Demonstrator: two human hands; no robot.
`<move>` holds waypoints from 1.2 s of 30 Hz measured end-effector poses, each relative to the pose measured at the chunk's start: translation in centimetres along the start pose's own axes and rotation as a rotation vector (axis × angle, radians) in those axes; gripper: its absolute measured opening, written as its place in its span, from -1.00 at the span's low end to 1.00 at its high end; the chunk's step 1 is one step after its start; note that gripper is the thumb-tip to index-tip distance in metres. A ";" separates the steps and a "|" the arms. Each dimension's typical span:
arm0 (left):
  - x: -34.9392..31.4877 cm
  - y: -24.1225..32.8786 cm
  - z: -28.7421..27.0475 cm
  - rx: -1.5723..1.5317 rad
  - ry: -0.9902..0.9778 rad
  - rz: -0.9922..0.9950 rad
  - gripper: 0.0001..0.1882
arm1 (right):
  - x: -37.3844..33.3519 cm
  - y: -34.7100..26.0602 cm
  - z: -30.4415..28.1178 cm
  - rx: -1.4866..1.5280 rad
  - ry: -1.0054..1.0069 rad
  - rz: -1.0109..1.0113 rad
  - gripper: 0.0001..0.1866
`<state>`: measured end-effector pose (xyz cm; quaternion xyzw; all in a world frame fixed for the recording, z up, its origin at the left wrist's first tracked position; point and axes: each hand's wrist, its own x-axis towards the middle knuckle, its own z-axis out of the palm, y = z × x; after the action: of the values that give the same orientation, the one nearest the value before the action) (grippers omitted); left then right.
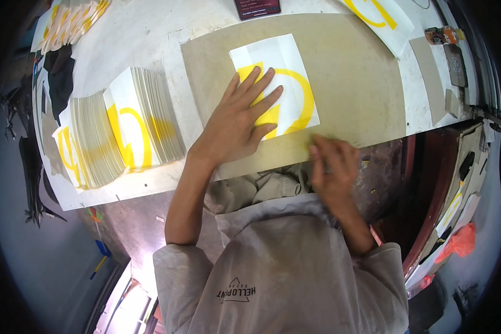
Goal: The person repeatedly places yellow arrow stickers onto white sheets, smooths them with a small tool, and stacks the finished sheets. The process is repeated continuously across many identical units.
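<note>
There are 2 hands (pixel 235 119), 3 paper stacks (pixel 97 142), 1 mat (pixel 362 72).

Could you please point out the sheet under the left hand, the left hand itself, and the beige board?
Sheet (pixel 290 101): head view, on its white area inside the yellow curve.
Left hand (pixel 238 118): head view, on its back.
Beige board (pixel 364 78): head view, on its bare part right of the sheet.

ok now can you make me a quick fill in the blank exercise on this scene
The left hand rests on a white paper piece with a ____ design.
The right hand looks ____ rather than sharp.
The paper stacks stand to the ____ of the beige sheet.

Missing words: yellow; blurred; left.
</note>
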<state>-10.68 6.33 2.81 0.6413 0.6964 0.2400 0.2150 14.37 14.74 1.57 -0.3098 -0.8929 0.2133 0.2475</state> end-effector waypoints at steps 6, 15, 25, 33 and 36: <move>-0.2 -0.3 0.0 -0.030 0.013 -0.007 -0.32 | -0.5 -0.4 1.0 -0.039 -0.023 -0.032 -0.68; -1.0 4.5 3.7 0.055 0.296 -0.044 -0.54 | 3.8 7.8 -2.4 -0.212 0.134 0.110 -0.71; -4.7 4.8 -3.9 -0.819 1.158 -0.262 -0.89 | 5.9 8.1 -0.6 -0.090 0.141 0.092 -0.74; -15.9 1.4 -12.0 0.359 0.509 -0.343 -0.69 | 6.4 7.7 -0.4 -0.074 0.138 0.024 -0.78; -17.8 0.1 -10.5 0.368 0.408 -0.404 -0.68 | 6.3 8.6 -0.7 0.037 0.128 0.133 -0.78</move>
<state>-15.49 -12.06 11.05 0.4571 0.8696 0.1864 -0.0049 14.31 25.22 -0.54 -0.3769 -0.8485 0.2255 0.2952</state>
